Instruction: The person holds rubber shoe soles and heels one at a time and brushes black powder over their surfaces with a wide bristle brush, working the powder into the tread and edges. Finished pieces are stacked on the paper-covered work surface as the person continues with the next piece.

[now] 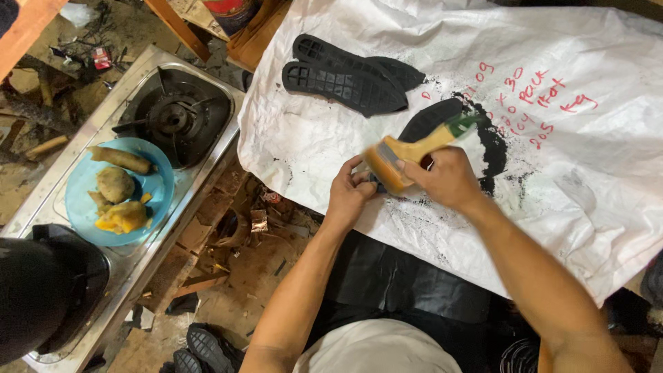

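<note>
My right hand (447,181) grips a paintbrush (407,153) with a yellow wooden handle and a green tip; its bristle end is blurred. Just left of it, my left hand (349,192) pinches the near end of a black rubber shoe sole (431,117). That sole lies on a white woven sack (387,55) spread over the work surface, amid black smears and dust. Two more black soles (345,72), tread side up, rest overlapping farther back on the sack.
A steel gas stove (173,114) stands at the left, with a blue plate (83,183) of food and a black pot (41,290) on it. Wood scraps and debris cover the floor. Dark shoes (200,349) lie near my legs. Red handwriting marks the sack's right part.
</note>
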